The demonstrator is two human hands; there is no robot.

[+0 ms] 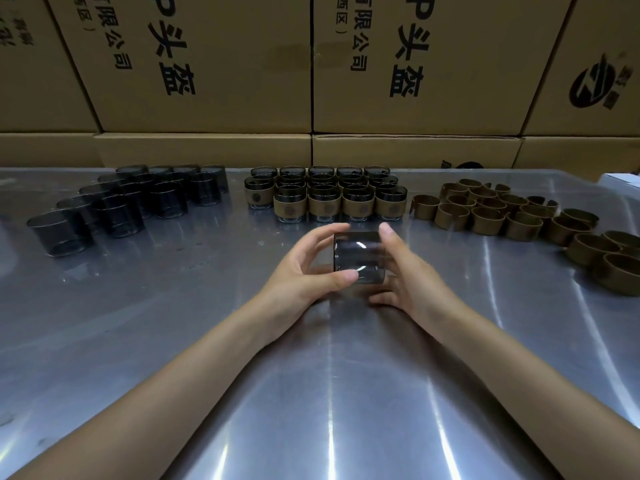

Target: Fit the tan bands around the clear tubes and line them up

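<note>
Holding one bare clear tube (359, 257) on its side at table centre: left hand (308, 268) pinches it between thumb and fingers, right hand (412, 275) cups its right end. Steel table (173, 341) lies open on the near side. Far left: unbanded tubes (138, 199). Far centre: banded tubes (325, 197) in rows. Far right: loose tan bands (519, 213), running toward the right edge. Cardboard boxes (207, 64) wall the far edge.

A reflective metal table (173, 341) is seen. Bare smoky tubes (131, 199) are grouped at far left, banded tubes (325, 197) in rows at centre, and loose tan bands (519, 216) at right. A white object (623, 180), possibly a box, is cut off at the far right edge.
</note>
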